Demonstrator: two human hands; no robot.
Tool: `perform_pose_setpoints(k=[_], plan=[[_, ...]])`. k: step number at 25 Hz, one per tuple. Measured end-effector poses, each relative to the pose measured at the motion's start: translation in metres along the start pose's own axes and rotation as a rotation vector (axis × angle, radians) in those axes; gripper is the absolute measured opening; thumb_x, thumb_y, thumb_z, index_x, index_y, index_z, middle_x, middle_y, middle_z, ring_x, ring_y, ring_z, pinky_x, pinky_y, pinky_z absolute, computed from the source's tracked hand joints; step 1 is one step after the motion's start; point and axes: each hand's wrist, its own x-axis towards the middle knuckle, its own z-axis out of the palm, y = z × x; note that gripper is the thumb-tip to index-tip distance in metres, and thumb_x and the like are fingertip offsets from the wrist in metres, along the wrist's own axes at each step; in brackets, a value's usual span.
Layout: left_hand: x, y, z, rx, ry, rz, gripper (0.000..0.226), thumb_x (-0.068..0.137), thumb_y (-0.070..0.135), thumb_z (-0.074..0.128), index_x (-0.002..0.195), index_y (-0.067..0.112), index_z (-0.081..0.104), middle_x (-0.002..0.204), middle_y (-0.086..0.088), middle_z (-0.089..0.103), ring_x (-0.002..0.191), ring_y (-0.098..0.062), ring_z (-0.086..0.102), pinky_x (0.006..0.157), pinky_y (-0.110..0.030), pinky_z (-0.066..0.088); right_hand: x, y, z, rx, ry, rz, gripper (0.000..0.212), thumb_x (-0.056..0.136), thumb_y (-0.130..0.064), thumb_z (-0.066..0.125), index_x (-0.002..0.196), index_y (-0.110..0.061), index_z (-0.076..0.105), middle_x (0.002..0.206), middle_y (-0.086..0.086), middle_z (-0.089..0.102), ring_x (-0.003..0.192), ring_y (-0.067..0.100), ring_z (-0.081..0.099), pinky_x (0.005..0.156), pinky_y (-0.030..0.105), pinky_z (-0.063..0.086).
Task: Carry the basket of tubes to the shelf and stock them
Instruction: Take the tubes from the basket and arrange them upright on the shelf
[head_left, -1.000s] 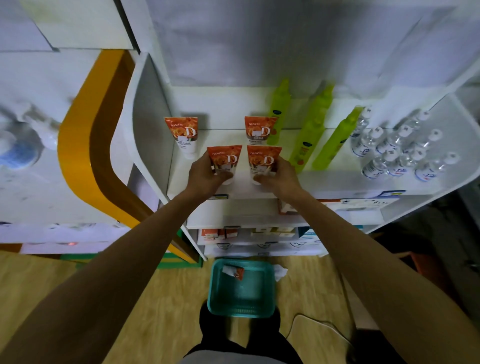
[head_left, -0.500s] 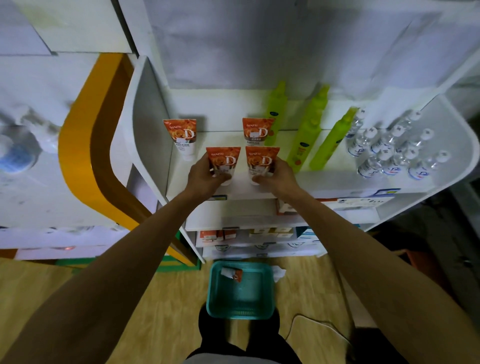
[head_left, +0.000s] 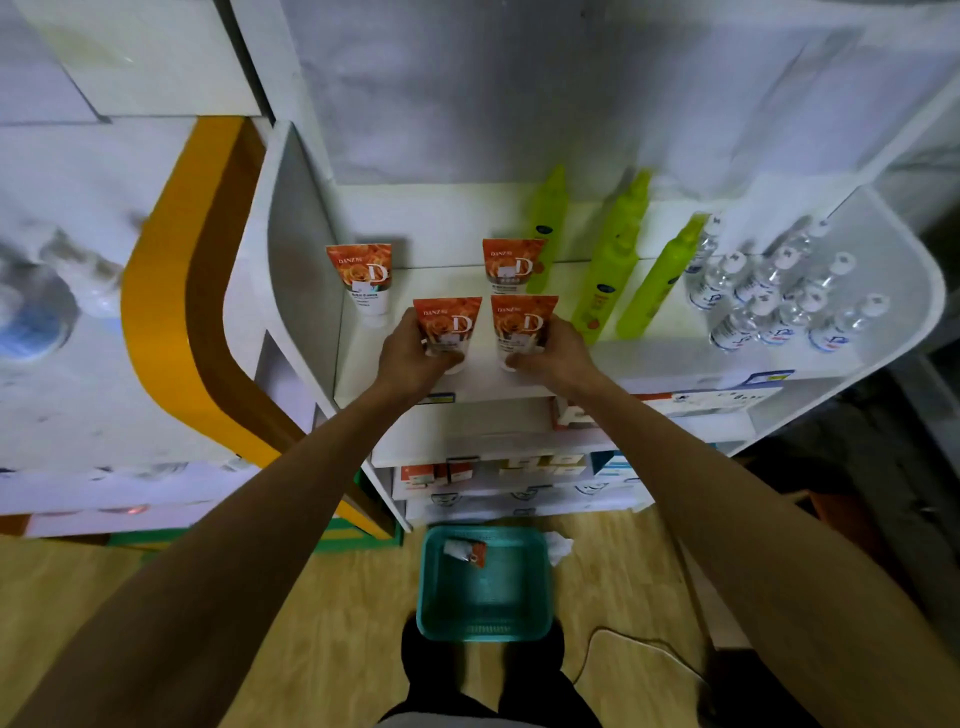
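Observation:
Two orange tubes stand upright at the front of the white shelf (head_left: 675, 371). My left hand (head_left: 410, 358) grips the lower part of the left tube (head_left: 448, 323). My right hand (head_left: 556, 353) grips the right tube (head_left: 522, 325) the same way. Behind them stand two more orange tubes, one at the back left (head_left: 359, 275) and one at the back middle (head_left: 511, 265). On the wooden floor below, between my feet and the shelf, sits the teal basket (head_left: 485, 626) with one tube (head_left: 465, 550) lying in it.
Three tall green bottles (head_left: 613, 260) stand right of the tubes, then several clear white-capped bottles (head_left: 769, 296). Lower shelves hold boxes (head_left: 519, 467). A white-and-orange curved panel (head_left: 166, 312) is at the left. A white wrapper (head_left: 561, 548) lies beside the basket.
Both hands hold the two front tubes in the same place throughout. Only the camera has shifted slightly.

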Motion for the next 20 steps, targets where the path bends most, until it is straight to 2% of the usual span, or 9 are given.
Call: perform_pose_setpoints(k=[3, 5, 7, 10, 12, 14, 16, 17, 20], plan=[[0.000, 0.000, -0.008, -0.028, 0.045, -0.032, 0.086, 0.069, 0.029, 0.088, 0.139, 0.016, 0.041, 0.139, -0.002, 0.056, 0.124, -0.018, 0.054, 0.098, -0.033, 0.046, -0.007, 0.002, 0.000, -0.030, 0.061, 0.036, 0.078, 0.068, -0.022, 0.087, 0.136, -0.016, 0.049, 0.130, 0.002, 0.064, 0.117, 0.020, 0.060, 0.098, 0.039, 0.051], [-0.008, -0.003, -0.014, 0.001, 0.111, -0.051, 0.085, 0.071, 0.039, 0.085, 0.139, 0.016, 0.040, 0.134, -0.001, 0.055, 0.117, -0.016, 0.056, 0.095, -0.035, 0.049, -0.018, 0.006, 0.002, -0.020, 0.134, 0.057, 0.074, 0.074, -0.024, 0.083, 0.138, -0.016, 0.048, 0.127, 0.001, 0.065, 0.111, 0.018, 0.062, 0.094, 0.036, 0.052], [-0.021, -0.008, -0.019, 0.057, 0.218, -0.052, 0.067, 0.075, 0.042, 0.081, 0.126, 0.015, 0.047, 0.115, 0.000, 0.060, 0.099, -0.015, 0.061, 0.085, -0.038, 0.056, -0.033, 0.012, 0.005, -0.023, 0.252, 0.070, 0.056, 0.081, -0.028, 0.076, 0.131, -0.016, 0.055, 0.111, 0.000, 0.069, 0.094, 0.014, 0.065, 0.082, 0.031, 0.055], [-0.043, -0.023, -0.017, 0.147, 0.239, 0.042, 0.029, 0.085, 0.039, 0.071, 0.095, 0.015, 0.057, 0.082, 0.003, 0.061, 0.073, -0.016, 0.061, 0.069, -0.039, 0.055, -0.061, 0.024, 0.019, 0.029, 0.421, 0.099, 0.020, 0.087, -0.034, 0.066, 0.095, -0.016, 0.067, 0.080, 0.000, 0.068, 0.071, 0.014, 0.063, 0.066, 0.027, 0.048], [-0.062, -0.041, -0.008, 0.177, 0.127, 0.085, 0.030, 0.089, 0.042, 0.063, 0.075, 0.015, 0.060, 0.065, 0.000, 0.063, 0.062, -0.020, 0.062, 0.060, -0.038, 0.052, -0.081, 0.048, 0.038, 0.032, 0.435, 0.136, 0.030, 0.087, -0.036, 0.060, 0.068, -0.013, 0.062, 0.063, 0.004, 0.062, 0.059, 0.015, 0.055, 0.059, 0.031, 0.039], [-0.084, -0.069, 0.006, 0.188, -0.001, 0.069, 0.037, 0.091, 0.040, 0.060, 0.063, 0.015, 0.059, 0.057, -0.004, 0.064, 0.055, -0.021, 0.063, 0.058, -0.040, 0.053, -0.101, 0.082, 0.060, 0.057, 0.357, 0.207, 0.041, 0.086, -0.040, 0.057, 0.057, -0.012, 0.057, 0.055, 0.007, 0.059, 0.054, 0.018, 0.054, 0.055, 0.035, 0.041], [-0.108, -0.105, 0.024, 0.227, -0.118, -0.025, 0.038, 0.091, 0.041, 0.061, 0.066, 0.012, 0.064, 0.060, -0.005, 0.068, 0.057, -0.021, 0.067, 0.059, -0.036, 0.055, -0.117, 0.130, 0.088, 0.063, 0.186, 0.329, 0.040, 0.086, -0.043, 0.057, 0.059, -0.013, 0.063, 0.058, 0.008, 0.066, 0.058, 0.022, 0.065, 0.062, 0.040, 0.053], [-0.115, -0.126, 0.034, 0.237, -0.209, -0.142, 0.038, 0.092, 0.041, 0.061, 0.072, 0.009, 0.067, 0.064, -0.006, 0.071, 0.060, -0.023, 0.070, 0.059, -0.035, 0.055, -0.121, 0.159, 0.103, 0.058, 0.090, 0.394, 0.037, 0.087, -0.042, 0.058, 0.065, -0.013, 0.067, 0.063, 0.008, 0.070, 0.062, 0.025, 0.069, 0.067, 0.042, 0.057], [-0.128, -0.207, 0.070, 0.307, -0.574, -0.500, 0.033, 0.093, 0.036, 0.063, 0.093, 0.003, 0.069, 0.081, -0.009, 0.070, 0.066, -0.020, 0.067, 0.052, -0.028, 0.050, -0.131, 0.242, 0.148, 0.034, -0.113, 0.561, 0.030, 0.091, -0.036, 0.058, 0.086, -0.009, 0.070, 0.088, 0.014, 0.075, 0.083, 0.031, 0.070, 0.080, 0.040, 0.056]])
